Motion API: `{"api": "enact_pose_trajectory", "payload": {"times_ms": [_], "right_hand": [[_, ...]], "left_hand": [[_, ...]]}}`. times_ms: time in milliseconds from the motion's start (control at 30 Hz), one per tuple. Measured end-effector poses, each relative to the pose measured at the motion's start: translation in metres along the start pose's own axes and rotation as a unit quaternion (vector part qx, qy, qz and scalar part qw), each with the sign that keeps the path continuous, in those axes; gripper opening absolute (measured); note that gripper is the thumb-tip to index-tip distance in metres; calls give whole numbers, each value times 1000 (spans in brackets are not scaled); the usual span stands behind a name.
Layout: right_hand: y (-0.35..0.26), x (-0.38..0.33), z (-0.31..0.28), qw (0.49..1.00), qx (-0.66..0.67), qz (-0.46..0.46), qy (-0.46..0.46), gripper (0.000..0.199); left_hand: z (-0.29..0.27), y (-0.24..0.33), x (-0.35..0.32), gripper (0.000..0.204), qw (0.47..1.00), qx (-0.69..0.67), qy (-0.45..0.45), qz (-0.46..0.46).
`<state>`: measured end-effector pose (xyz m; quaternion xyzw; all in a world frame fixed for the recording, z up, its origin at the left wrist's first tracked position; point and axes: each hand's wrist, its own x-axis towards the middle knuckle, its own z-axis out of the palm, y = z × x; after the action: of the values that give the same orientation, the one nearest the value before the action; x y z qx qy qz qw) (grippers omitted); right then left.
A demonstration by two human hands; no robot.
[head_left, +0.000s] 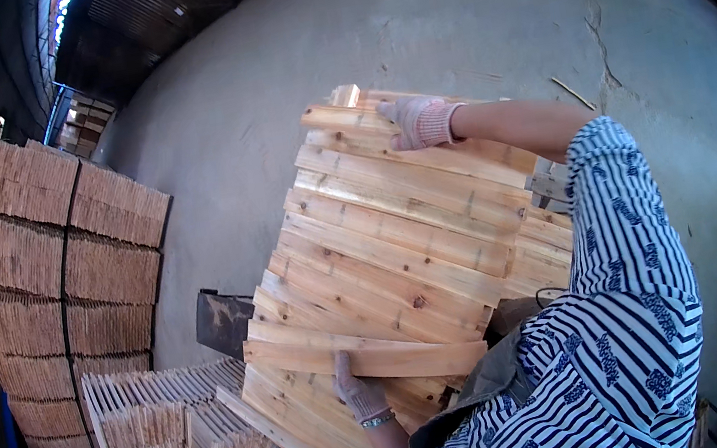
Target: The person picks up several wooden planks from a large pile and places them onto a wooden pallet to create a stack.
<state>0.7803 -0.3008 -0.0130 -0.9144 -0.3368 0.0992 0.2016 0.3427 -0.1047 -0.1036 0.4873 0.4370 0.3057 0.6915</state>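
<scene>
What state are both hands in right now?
Left hand: closed, holding a near plank.
Right hand: open, over the far planks.

The boards [399, 246] over here are bare, knotty wood, smooth-looking, with a faint sheen where light catches them. The left glove [362, 398] and right glove [422, 121] look like matt knitted fabric, the shirt [631, 276] soft cloth; yonder, the bundled wood [33, 245] seems rough, the cracked floor [260, 62] dull concrete.

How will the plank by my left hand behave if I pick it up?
The plank looks thin, so probably light for its size. Solid-looking wood suggests it's fairly stiff. Being flat, it seems unlikely to roll.
</scene>
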Motion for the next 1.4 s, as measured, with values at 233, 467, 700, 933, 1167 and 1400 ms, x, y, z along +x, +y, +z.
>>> {"api": "enact_pose_trajectory", "payload": {"times_ms": [233,467,700,933,1167,1400], "right_hand": [[-44,-25,74,996,-79,-43,-7,70],[4,1,-16,999,-35,5,10,47],[54,3,61,994,-74,0,76,48],[-20,-38,22,993,84,-86,-11,68],[-78,-115,26,915,364,-77,-158,76],[81,-20,-46,991,127,20,-42,72]], "left_hand": [[10,8,0,54,998,-33,-48,-38],[-6,-1,3,59,997,-34,-59,-36],[4,-1,1,58,994,-94,-46,-22],[90,48,-16,55,982,-106,-153,18],[178,40,-3,57,921,167,-227,269],[62,-5,4,68,701,590,-99,388]]}}
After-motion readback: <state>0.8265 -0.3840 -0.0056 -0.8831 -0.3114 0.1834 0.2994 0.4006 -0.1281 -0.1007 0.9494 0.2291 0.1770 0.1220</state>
